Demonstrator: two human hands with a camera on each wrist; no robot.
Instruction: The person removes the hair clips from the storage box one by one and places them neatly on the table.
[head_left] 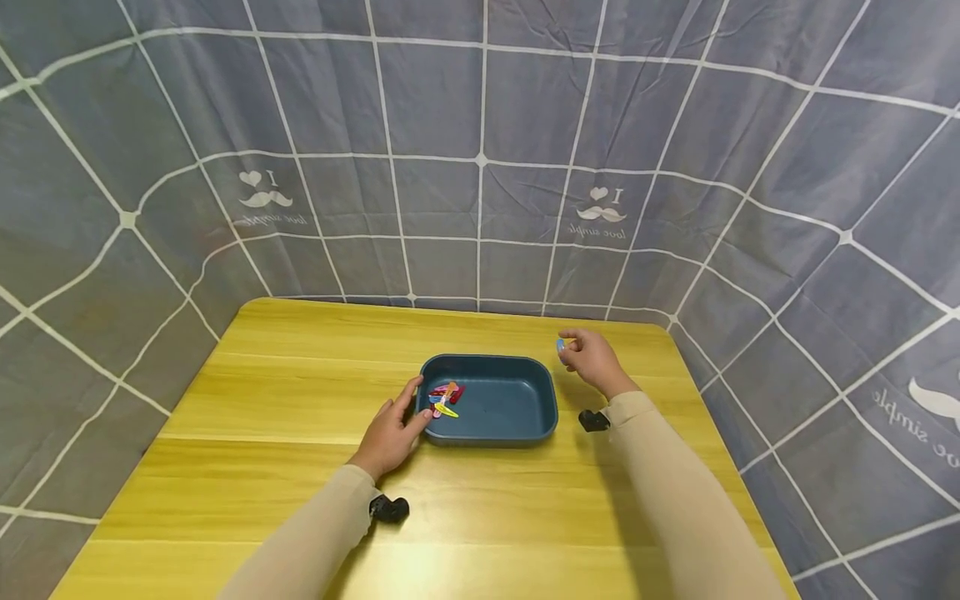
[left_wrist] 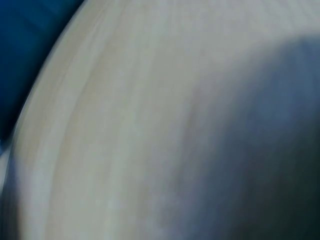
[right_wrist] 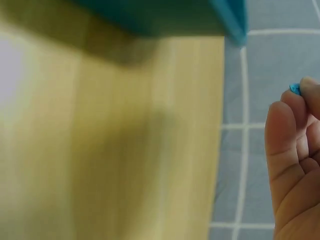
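Observation:
A dark blue rectangular tray [head_left: 498, 404] lies on the table. Several colourful snap hair clips [head_left: 447, 410], among them yellow, red and pink ones, are heaped at its left end. My left hand [head_left: 387, 435] grips the tray's left side, fingers along the outer wall and thumb over the rim. Beyond the tray's right end, my right hand [head_left: 592, 358] is raised and pinches a small blue hair clip [head_left: 560, 344] between thumb and fingertip. In the right wrist view only a bit of the blue clip [right_wrist: 295, 89] shows; the fingers hide the rest.
The yellow wooden table [head_left: 300, 475] spreads around the tray. A grey curtain [head_left: 435, 200] with white grid lines hangs behind the table and along its sides. The left wrist view is blurred, with the tray's blue wall [left_wrist: 25, 50] at its upper left.

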